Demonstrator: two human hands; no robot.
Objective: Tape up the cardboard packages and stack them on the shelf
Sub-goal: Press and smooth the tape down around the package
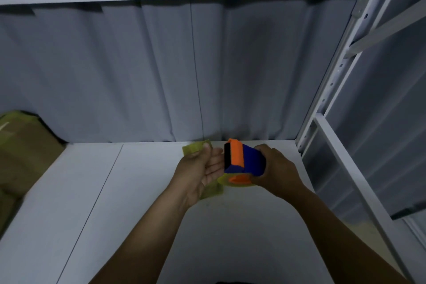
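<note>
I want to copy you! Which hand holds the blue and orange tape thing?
The right hand grips the tape dispenser; the left hand only touches a tape strip.

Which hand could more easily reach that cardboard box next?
Left, probably: the left hand is nearer the cardboard box at the far left, while the right hand grips the tape dispenser.

No writing, label, brand or number can be read anywhere in view (the tape dispenser (242, 159) shows only plain blue and orange plastic, and the cardboard package (20, 145) at the left edge is too blurred to tell).
</note>
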